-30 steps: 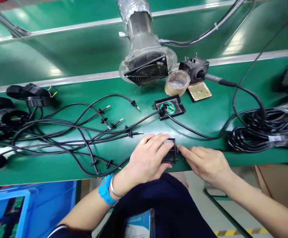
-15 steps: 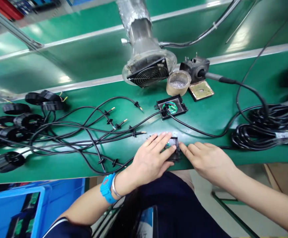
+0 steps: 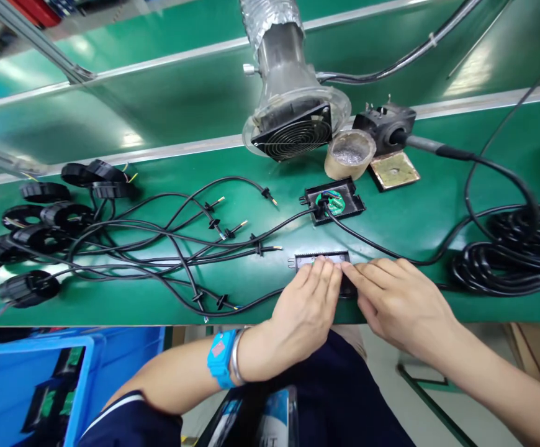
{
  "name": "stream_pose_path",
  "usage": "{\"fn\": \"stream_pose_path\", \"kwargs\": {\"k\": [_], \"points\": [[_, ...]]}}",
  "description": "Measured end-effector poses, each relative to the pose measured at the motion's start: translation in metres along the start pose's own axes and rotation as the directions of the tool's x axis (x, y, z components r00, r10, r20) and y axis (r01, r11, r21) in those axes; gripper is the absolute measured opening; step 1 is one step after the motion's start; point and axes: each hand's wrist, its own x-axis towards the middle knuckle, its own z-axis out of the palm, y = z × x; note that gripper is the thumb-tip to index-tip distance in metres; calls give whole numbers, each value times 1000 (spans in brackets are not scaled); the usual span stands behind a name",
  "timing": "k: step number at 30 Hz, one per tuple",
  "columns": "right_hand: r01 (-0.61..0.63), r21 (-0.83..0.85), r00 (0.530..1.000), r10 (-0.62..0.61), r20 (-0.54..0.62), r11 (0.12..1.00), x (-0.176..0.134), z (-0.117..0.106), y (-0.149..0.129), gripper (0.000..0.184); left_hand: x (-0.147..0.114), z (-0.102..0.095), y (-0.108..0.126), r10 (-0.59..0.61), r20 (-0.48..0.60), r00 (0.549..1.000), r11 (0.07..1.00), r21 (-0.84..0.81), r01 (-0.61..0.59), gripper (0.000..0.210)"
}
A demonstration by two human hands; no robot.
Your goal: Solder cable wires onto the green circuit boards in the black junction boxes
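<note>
Left hand (image 3: 303, 313) and right hand (image 3: 399, 301) meet, grips unclear, on black case (image 3: 349, 288); badge (image 3: 275, 419) unreadable

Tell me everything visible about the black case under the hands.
The black case is a shallow, open-topped box, plastic-looking, with thin walls and a tab at its left end. It lies near the front of the green bench. The left hand covers much of it; the right hand touches its right end.
</note>
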Motion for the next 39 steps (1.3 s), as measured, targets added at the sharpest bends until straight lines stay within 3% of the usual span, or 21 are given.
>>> {"fn": "stream_pose_path", "kwargs": {"k": [4, 6, 8, 11, 14, 17, 19, 21, 24, 27, 31, 36, 39], "points": [[-45, 83, 998, 41, 50, 995, 7, -6, 2, 30, -2, -14, -26, -52, -5, 999, 919, -392, 46, 57], [-50, 131, 999, 47, 25, 990, 13, -6, -1, 28, -10, -26, -43, -169, -92, 981, 841, -533, 95, 55], [-29, 193, 999, 31, -10, 981, 21, -4, -6, 23, -21, -35, -56, -304, -149, 941, 802, -574, 168, 47], [3, 268, 1000, -4, 4, 963, 32, 3, -14, 18, -33, -38, -63, -380, -18, 925, 748, -593, 296, 31], [-30, 306, 999, 17, 45, 952, 38, 8, -22, 16, -33, -34, -60, -365, 153, 918, 682, -627, 376, 19], [-95, 305, 993, 67, 99, 948, 36, 10, -29, 13, -25, -32, -57, -333, 223, 916, 640, -660, 393, 20], [-113, 302, 991, 86, 99, 946, 33, 12, -32, 12, -17, -32, -57, -303, 244, 921, 663, -640, 388, 27], [-112, 313, 993, 95, 69, 943, 30, 16, -33, 13, -10, -33, -57, -248, 238, 939, 743, -575, 342, 31], [-124, 323, 992, 117, 40, 938, 28, 24, -33, 15, 3, -36, -58, -133, 237, 962, 878, -422, 225, 25], [-168, 338, 986, 163, 44, 926, 29, 32, -33, 18, 14, -42, -62, -48, 297, 954, 951, -279, 135, 19], [-208, 369, 978, 194, 73, 906, 30, 37, -35, 21, 22, -51, -67, 45, 333, 942, 979, -200, 24, 9], [-228, 368, 973, 223, 57, 902, 31, 38, -39, 21, 17, -50, -73, 147, 271, 951, 976, -198, -94, 9], [-224, 359, 974, 225, 39, 906, 31, 38, -41, 21, 12, -46, -80, 96, 267, 959, 959, -283, -17, 10]]}}
